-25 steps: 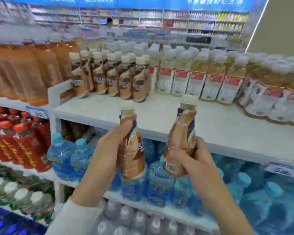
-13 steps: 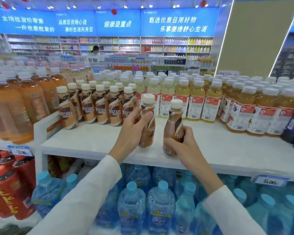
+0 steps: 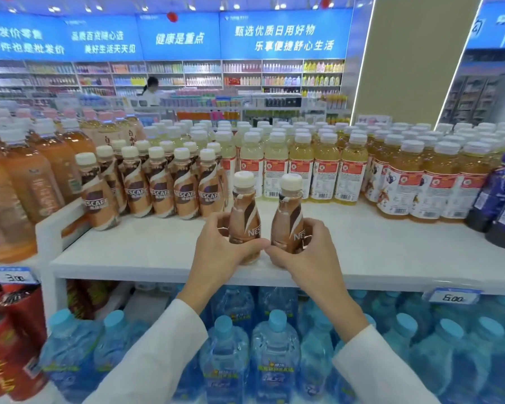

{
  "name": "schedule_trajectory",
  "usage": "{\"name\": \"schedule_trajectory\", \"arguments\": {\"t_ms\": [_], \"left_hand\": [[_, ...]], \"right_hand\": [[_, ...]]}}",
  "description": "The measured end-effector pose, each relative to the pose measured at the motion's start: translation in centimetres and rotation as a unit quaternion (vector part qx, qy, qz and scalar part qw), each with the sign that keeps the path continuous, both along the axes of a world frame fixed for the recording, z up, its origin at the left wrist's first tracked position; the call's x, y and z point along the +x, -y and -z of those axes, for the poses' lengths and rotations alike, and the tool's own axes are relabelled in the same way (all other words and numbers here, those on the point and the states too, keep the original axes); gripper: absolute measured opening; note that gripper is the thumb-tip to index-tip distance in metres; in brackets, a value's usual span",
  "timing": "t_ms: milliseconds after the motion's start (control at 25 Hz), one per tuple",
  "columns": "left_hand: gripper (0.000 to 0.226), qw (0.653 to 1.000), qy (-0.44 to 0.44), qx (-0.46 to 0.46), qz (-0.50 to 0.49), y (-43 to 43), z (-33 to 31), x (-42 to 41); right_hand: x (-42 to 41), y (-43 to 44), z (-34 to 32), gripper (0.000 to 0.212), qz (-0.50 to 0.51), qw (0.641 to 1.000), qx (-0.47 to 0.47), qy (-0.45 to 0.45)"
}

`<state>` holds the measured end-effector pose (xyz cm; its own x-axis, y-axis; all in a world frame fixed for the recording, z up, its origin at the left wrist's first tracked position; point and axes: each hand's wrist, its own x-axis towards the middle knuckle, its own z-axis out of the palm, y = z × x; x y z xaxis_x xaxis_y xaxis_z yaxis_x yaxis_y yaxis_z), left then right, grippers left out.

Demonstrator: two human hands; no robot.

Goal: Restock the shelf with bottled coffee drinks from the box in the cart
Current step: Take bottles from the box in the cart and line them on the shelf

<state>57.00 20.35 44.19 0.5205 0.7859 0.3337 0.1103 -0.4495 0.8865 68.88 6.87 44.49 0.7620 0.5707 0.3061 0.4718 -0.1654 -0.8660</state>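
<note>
Nearest, under the white shelf [image 3: 146, 252], stand blue-capped water bottles [image 3: 276, 348], which play no part in this step. At the front edge of the shelf the left hand [image 3: 219, 246] wraps fingers and thumb round the lower body of the left coffee bottle [image 3: 244, 212], and the right hand [image 3: 311, 252] grips the right coffee bottle [image 3: 287, 215] the same way. Both bottles are upright, just beside each other and not touching. Their bases are hidden behind the thumbs, so I cannot tell whether they rest on the shelf yet. Further back on the shelf and to the left, the Nescafé row [image 3: 184, 191] faces forward, with bare shelf in front of it. To do this well, I judge each base should be set flat first, then slid back and left until it meets the right end of that row. Each bottle should be turned so the label, now angled right, faces front, and let go only once it stands steady. Push gently, since a shove could topple the row or the pale yellow drinks [image 3: 301, 170] behind
</note>
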Motion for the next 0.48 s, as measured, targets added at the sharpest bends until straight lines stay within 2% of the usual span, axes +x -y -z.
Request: {"name": "schedule_trajectory", "arguments": {"t_ms": [120, 200, 320, 400, 480], "left_hand": [[0.068, 0.997, 0.0, -0.047, 0.06, -1.2, 0.0, -0.7], [0.061, 0.995, -0.015, -0.04, 0.094, -1.4, 0.0, -1.3], [0.067, 0.996, -0.01, -0.015, 0.088, -0.9, 0.6, -1.3], [0.077, 0.998, 0.004, -0.014, 0.061, -0.5, 0.8, -1.2], [0.079, 1.0, 0.007, -0.004, 0.03, -0.3, 1.0, -1.1]], "right_hand": [[1.2, 0.1, 0.1, 0.063, -0.089, 0.994, 0.0, -0.062], [1.8, 0.4, 0.0, 0.061, -0.148, 0.986, -0.009, -0.081], [1.4, 0.3, 0.3, 0.067, -0.115, 0.992, -0.01, -0.046], [1.2, 0.1, 0.6, 0.064, -0.083, 0.996, -0.007, -0.03], [1.5, 0.1, 0.6, 0.059, -0.112, 0.993, -0.013, -0.045]]}}
